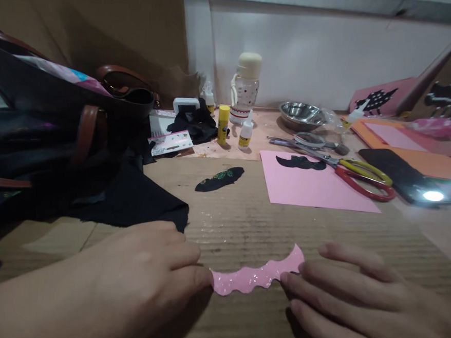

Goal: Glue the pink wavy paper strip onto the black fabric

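A wavy-edged pink paper strip [254, 279], shiny with wet-looking spots, lies on the cardboard sheet [240, 226] in front of me. My left hand [156, 272] is closed, with thumb and finger on the strip's left end. Fingers spread, my right hand [359, 297] touches the right end with its fingertips. Beyond the strip lies a leaf-shaped black cloth piece [220, 179] with green and gold markings. A similar wavy black piece [299, 163] rests on the pink paper sheet [312, 190].
Scissors [358, 178] lie across the pink sheet, beside a phone [398, 176] with its light on. A glue stick [223, 125], glue bottle [246, 130], drink bottle [247, 88] and steel bowl [301, 116] stand behind. Black cloth [138, 199] and a bag [40, 115] are at left.
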The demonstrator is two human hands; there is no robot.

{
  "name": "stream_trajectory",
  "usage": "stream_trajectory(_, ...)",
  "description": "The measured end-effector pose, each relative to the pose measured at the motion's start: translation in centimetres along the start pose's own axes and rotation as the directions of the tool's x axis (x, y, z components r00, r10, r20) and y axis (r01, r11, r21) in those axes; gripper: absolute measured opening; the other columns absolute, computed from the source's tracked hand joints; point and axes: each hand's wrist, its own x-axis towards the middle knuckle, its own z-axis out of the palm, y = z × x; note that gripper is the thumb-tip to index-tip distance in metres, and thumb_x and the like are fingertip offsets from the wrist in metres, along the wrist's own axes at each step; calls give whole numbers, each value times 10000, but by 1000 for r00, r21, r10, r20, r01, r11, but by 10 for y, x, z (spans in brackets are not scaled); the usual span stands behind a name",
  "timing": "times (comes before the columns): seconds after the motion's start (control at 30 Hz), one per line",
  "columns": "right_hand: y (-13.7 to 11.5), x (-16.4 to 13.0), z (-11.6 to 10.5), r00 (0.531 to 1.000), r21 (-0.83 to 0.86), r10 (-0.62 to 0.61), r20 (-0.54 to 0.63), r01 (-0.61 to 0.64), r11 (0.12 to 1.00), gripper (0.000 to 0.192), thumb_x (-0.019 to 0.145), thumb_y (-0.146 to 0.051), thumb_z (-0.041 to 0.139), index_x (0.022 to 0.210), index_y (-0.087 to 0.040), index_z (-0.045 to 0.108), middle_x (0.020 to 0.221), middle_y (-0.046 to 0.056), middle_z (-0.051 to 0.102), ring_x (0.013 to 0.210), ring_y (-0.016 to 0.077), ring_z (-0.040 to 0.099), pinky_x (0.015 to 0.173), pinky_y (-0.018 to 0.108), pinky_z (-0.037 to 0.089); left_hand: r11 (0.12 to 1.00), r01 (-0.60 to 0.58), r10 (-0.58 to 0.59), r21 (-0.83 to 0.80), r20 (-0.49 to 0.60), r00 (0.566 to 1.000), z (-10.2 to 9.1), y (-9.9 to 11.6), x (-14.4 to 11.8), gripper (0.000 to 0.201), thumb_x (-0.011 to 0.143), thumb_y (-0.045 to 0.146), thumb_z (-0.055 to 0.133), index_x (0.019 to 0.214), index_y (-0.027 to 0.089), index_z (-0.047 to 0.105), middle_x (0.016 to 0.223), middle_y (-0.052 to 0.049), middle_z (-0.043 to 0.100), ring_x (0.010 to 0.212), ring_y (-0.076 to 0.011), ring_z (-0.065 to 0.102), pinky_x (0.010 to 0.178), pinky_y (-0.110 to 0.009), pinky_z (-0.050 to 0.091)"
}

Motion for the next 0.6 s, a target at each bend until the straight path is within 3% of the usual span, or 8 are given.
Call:
stream_trajectory(0.2, -3, -6, 9, 999, 33, 29, -20, -28, 999, 411, 1017, -84, 365, 1124, -233, 733, 1172, 4, 795, 1249, 171, 626, 1270, 361, 286, 984, -173, 169, 44, 85, 982, -11, 10, 17, 198, 976, 169, 572, 1037, 236, 748, 775, -9, 708, 657, -172, 607, 661, -273, 485)
stream_trajectory(0.37, -4, -7, 11, 999, 45, 47, -11, -46, 998, 335, 1005, -73, 460, 1147, -221, 726, 1226, 4, 782, 1295, 160, 598, 1296, 364, 248, 956, -292, 291, 20, 47, 956, -14, 11, 27, 369, 906, -49, 466, 940, 218, 718, 723, 36, 660, 571, -154, 535, 539, -307, 381)
stream_trajectory(0.6, 0, -3, 7, 1000, 10, -2, -5, 2, 1000, 402, 1033, -103, 360, 1116, -229, 733, 1196, -2, 774, 1272, 162, 602, 1289, 373, 237, 924, -361, 346, 125, 128, 930, -11, 4, 23, 358, 862, -43, 509, 1028, 214, 694, 776, 38, 641, 610, -194, 497, 590, -378, 372)
